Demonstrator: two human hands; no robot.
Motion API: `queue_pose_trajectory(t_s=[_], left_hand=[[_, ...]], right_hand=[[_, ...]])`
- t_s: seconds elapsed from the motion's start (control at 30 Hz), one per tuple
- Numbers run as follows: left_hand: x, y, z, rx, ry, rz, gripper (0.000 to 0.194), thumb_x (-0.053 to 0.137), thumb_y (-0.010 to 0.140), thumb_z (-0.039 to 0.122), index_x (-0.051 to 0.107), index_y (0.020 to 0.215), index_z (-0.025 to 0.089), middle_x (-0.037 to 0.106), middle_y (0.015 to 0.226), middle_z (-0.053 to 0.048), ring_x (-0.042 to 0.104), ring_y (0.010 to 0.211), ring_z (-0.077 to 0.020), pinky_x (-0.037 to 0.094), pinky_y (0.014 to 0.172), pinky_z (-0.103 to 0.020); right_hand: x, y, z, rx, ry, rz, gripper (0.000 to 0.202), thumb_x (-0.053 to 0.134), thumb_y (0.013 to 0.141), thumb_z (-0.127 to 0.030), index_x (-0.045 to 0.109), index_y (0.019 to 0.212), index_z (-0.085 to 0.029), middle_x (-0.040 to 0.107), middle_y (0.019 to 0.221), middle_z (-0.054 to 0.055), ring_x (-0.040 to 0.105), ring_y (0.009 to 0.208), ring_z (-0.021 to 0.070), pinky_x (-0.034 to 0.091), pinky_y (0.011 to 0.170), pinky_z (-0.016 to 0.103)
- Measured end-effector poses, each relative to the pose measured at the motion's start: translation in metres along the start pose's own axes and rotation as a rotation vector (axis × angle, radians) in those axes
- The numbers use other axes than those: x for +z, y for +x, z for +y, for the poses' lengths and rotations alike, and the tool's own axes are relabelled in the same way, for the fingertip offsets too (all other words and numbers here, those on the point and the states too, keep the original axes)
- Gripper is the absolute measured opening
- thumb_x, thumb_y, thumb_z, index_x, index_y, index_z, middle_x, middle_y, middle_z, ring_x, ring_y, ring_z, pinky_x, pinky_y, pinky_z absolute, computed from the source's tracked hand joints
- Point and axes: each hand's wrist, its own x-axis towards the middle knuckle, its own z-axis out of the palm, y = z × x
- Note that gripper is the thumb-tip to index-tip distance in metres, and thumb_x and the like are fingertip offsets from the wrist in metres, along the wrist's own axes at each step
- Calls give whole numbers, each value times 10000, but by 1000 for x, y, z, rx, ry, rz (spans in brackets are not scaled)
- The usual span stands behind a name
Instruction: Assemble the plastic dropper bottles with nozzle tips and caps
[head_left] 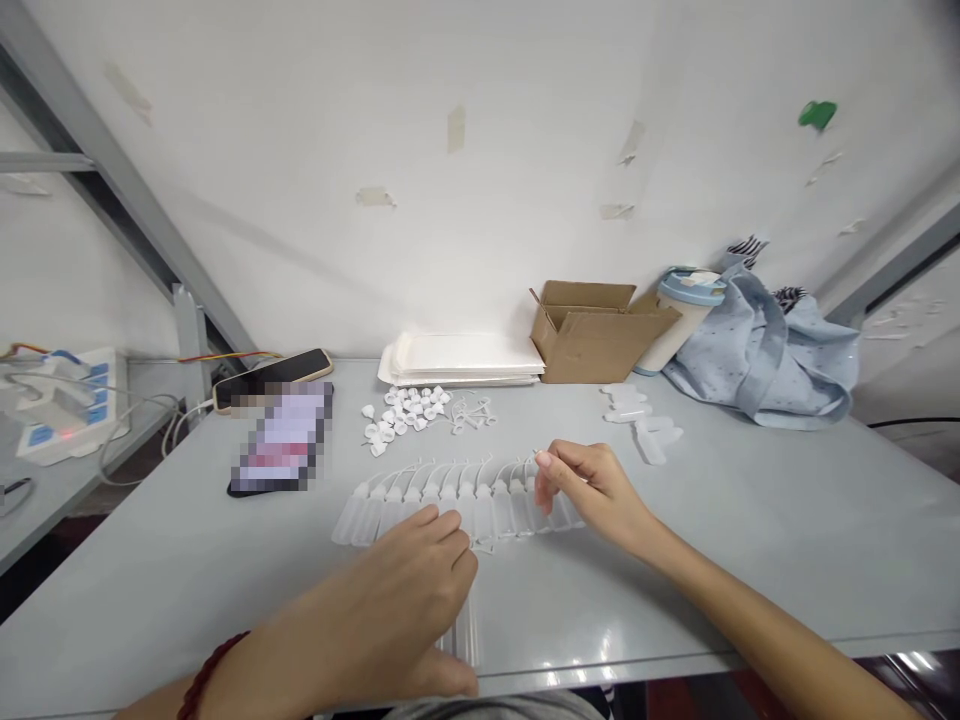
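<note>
Several small translucent plastic bottles lie side by side in a row, with white caps and thin curved white stems pointing away from me. At the row's right end, my right hand has thumb and forefinger pinched beside the stems; whatever lies between them is too small to make out. My left hand is over the near side of the row, its fingers curled under and their grip hidden. Clear plastic strips show beneath it by the table edge. Beyond the row are a pile of white caps and small white loop-ended pieces.
Loose translucent bottles lie to the right. Along the wall stand stacked white trays, an open cardboard box, a lidded cup and a blue cloth bag. Two phones and a power strip are left.
</note>
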Motion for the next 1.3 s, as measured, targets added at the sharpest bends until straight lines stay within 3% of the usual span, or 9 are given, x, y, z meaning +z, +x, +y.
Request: queue_pose_trajectory(t_s=[0.23, 0.83, 1.03, 1.2, 1.3], left_hand=[[0, 0, 1, -21, -25, -18, 401, 771, 637, 494, 572, 732, 159, 581, 779, -44, 510, 783, -236, 427, 747, -360], [0, -1, -2, -76, -77, -82, 490, 754, 631, 551, 615, 845, 133, 607, 845, -73, 538, 845, -271, 428, 737, -367], [-5, 2, -14, -137, -229, 33, 397, 642, 790, 503, 580, 993, 167, 591, 894, -56, 528, 855, -241, 436, 686, -330], [0, 14, -51, -219, -234, 307, 312, 524, 900, 392, 533, 1122, 174, 568, 1102, -90, 483, 1039, -247, 441, 861, -395], [8, 23, -75, -273, -227, 336, 334, 440, 934, 391, 538, 1161, 168, 562, 1181, -103, 448, 1139, -264, 411, 943, -449]], right_hand=[[0, -2, -1, -3, -18, -3, 454, 436, 930, -450, 553, 587, -176, 637, 556, 14, 577, 506, 117, 374, 460, 219], [1, -2, -1, -10, -36, 2, 450, 442, 928, -437, 549, 578, -176, 629, 548, 10, 561, 489, 108, 361, 438, 210], [-4, 1, 1, -7, -64, 36, 455, 439, 926, -455, 541, 576, -182, 635, 542, 16, 556, 506, 122, 380, 472, 230], [-16, 10, 10, -25, -161, 128, 440, 457, 914, -468, 543, 583, -190, 624, 533, 7, 557, 493, 124, 375, 464, 230], [-26, 17, 20, -69, -299, 204, 424, 469, 903, -469, 530, 586, -195, 599, 520, 2, 536, 475, 126, 362, 454, 234]])
